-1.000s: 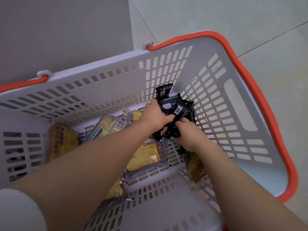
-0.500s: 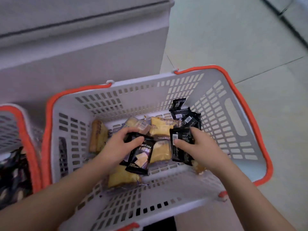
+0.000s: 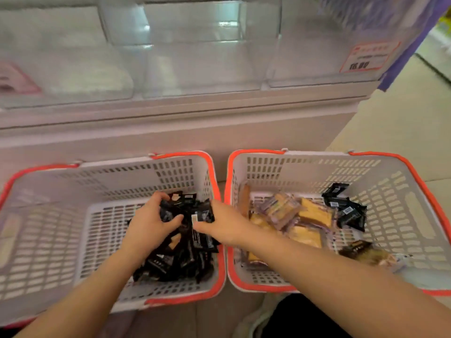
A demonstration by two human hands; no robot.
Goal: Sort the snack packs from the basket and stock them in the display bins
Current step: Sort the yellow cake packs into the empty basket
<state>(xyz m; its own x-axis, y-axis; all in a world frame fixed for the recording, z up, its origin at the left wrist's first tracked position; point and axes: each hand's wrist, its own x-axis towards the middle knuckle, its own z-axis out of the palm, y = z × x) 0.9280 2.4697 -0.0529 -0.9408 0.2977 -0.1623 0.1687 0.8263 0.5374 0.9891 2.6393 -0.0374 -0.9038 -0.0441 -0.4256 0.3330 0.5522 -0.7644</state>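
Two white baskets with orange rims stand side by side on the floor. Over the left basket [image 3: 56, 230], my left hand [image 3: 148, 228] grips a black snack pack [image 3: 170, 211], and my right hand [image 3: 224, 225] pinches another black pack [image 3: 203, 215]. A pile of black packs [image 3: 175, 262] lies below them in that basket's right corner. The right basket [image 3: 395, 215] holds several yellow snack packs [image 3: 305, 215] and a few black packs [image 3: 346, 211] near its far right corner.
Clear display bins [image 3: 195, 52] sit on the white shelf unit above the baskets; a red-bordered price tag [image 3: 368, 57] hangs on the right bin. Pale tiled floor [image 3: 402, 113] lies to the right. A dark shape shows at the bottom edge between my arms.
Both hands carried black packs out of the right basket and across to the left basket. The view lifted, bringing the display bins into sight.
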